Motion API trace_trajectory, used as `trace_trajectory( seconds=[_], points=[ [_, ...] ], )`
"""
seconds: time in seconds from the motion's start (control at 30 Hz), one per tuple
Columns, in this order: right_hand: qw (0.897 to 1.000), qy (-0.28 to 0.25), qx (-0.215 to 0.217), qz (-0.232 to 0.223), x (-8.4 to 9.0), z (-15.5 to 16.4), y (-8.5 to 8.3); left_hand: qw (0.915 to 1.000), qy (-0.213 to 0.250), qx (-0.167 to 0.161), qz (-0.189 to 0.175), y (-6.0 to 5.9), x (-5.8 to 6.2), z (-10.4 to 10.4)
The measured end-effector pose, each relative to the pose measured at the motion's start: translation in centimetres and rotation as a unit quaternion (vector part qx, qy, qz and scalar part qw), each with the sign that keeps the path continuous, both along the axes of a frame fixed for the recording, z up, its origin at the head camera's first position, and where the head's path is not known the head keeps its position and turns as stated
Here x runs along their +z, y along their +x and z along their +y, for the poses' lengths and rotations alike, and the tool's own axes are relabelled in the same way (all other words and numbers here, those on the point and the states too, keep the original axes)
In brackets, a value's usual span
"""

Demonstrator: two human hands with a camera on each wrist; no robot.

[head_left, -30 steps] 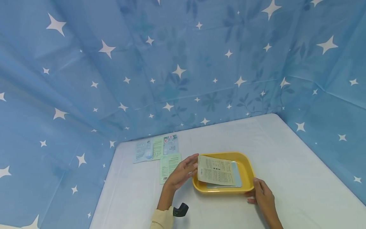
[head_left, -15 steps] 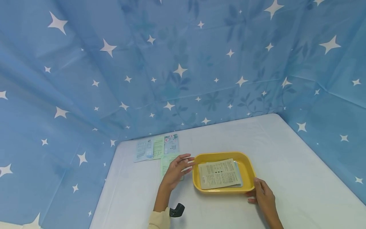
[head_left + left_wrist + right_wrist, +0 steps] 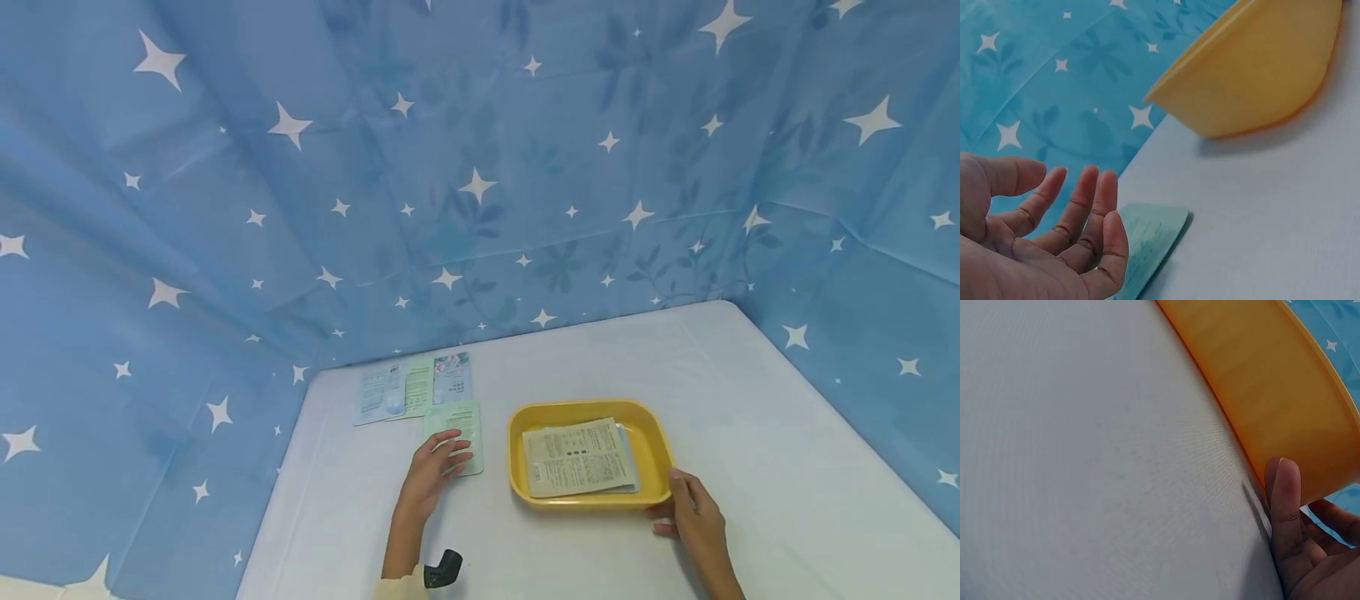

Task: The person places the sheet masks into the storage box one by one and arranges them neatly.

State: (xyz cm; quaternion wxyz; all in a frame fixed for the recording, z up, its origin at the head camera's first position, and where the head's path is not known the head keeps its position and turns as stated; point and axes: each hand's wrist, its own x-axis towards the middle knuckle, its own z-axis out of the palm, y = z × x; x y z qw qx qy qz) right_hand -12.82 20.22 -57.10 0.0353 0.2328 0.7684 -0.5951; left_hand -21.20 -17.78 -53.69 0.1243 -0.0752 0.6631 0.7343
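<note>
My left hand (image 3: 426,477) hovers at the near-left edge of a pale green sheet mask packet (image 3: 467,427), with fingers loosely bent and nothing held. In the left wrist view, the packet (image 3: 1154,240) lies flat beyond the fingers. A yellow plastic tray (image 3: 525,492) stands on the table to the right. Inside it, a beige printed packet (image 3: 577,458) lies over a light blue one (image 3: 631,472). My right hand (image 3: 697,517) holds the tray's near right corner, its thumb by the rim and fingers along the outer front wall (image 3: 1272,381).
At the back left lie more packets: a light blue one (image 3: 380,393), a green one (image 3: 418,388) partly beneath it, and one with a floral print (image 3: 452,377). A white cloth covers the table (image 3: 585,358). A blue star-patterned curtain (image 3: 480,167) stands behind it.
The beige packet has dropped flat into the tray after my left hand let go of it. That hand has moved left to the green packet. My right hand stays at the tray.
</note>
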Motion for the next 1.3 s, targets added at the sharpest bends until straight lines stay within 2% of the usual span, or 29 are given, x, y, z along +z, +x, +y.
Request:
trace_trajectory(
  seconds=[0.1, 0.2, 0.27, 0.37, 0.57, 0.63, 0.8, 0.93, 1.07, 1.17, 1.3],
  points=[
    [1.0, -0.003, 0.001, 0.0, -0.1, 0.0, 0.0, 0.9996, -0.026, 0.015, 0.0, 0.2, -0.5, -0.5],
    [1.0, -0.004, -0.001, 0.0, -0.1, 0.0, 0.0, 0.995, -0.091, 0.04, 0.003, 0.2, -1.0, -0.7],
    [1.0, -0.003, -0.001, 0.001, -0.1, 0.0, 0.0, 0.9867, -0.151, 0.058, 0.006, 0.2, -1.2, -0.7],
    [1.0, -0.002, 0.0, 0.002, -0.1, 0.1, -0.1, 0.9724, -0.217, 0.087, 0.01, 0.1, -1.5, -0.7],
    [1.0, -0.005, 0.0, 0.002, -0.1, 0.1, 0.1, 0.9555, -0.269, 0.119, 0.016, -0.7, -1.9, -0.3],
    [1.0, -0.007, 0.0, 0.004, -0.1, 0.1, 0.1, 0.9447, -0.3, 0.13, 0.03, -1.0, -2.0, -0.2],
    [1.0, -0.008, 0.002, 0.002, 0.1, 0.0, 0.2, 0.9045, -0.388, 0.165, 0.063, -1.0, -2.6, 0.3],
    [1.0, -0.006, 0.004, -0.001, 0.0, 0.0, 0.2, 0.8879, -0.417, 0.185, 0.058, -0.6, -2.8, 0.6],
    [1.0, -0.003, 0.003, -0.003, -0.1, 0.0, 0.2, 0.8708, -0.454, 0.181, 0.054, -0.6, -3.1, 0.9],
    [1.0, -0.004, 0.001, -0.002, -0.1, 0.1, 0.1, 0.8635, -0.47, 0.175, 0.053, -0.8, -3.2, 1.1],
    [1.0, -0.007, 0.001, -0.002, -0.1, 0.1, 0.1, 0.8653, -0.467, 0.176, 0.045, -1.0, -3.2, 1.3]
  ],
)
